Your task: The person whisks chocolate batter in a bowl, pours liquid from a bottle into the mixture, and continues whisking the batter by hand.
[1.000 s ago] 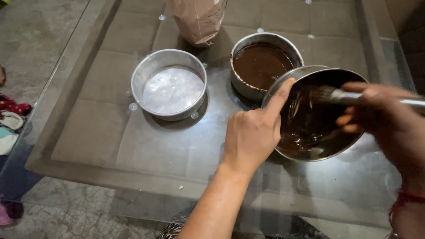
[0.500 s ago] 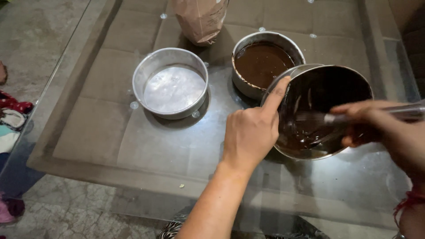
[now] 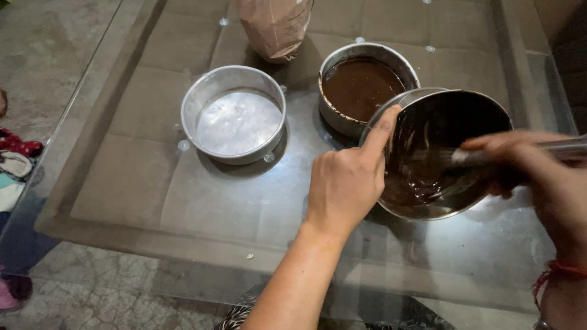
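Left hand: the left hand (image 3: 345, 183) grips the near-left rim of the round steel mixing bowl (image 3: 474, 110), forefinger laid up along the edge and the other fingers curled on the outside, tipping the bowl toward the tin behind it.
Right hand: the right hand (image 3: 538, 168) is pinched round the metal handle of a scraping tool (image 3: 471, 157); the tool's head is down in the bowl, and whether it is a spatula or a brush I cannot tell.
Bowl: tilted, resting on the glass-topped surface (image 3: 122, 177), its inside coated with dark chocolate batter (image 3: 416, 183) pooled at the low near side.
Filled tin: a round aluminium cake tin (image 3: 367, 85) just behind the bowl, touching or nearly touching its rim, already holding brown batter.
Empty tin: a second round aluminium cake tin (image 3: 235, 116) to the left, well apart from the bowl, bare and shiny inside.
Behind: a brown paper bag (image 3: 275, 24) standing upright at the far edge.
Step in hand: by my reading, gathering the last batter off the bowl's wall.
Next move: it likely calls for holding the tilt steady, sweeping the pooled batter to the rim and bringing that rim over a tin so nothing drips on the glass.
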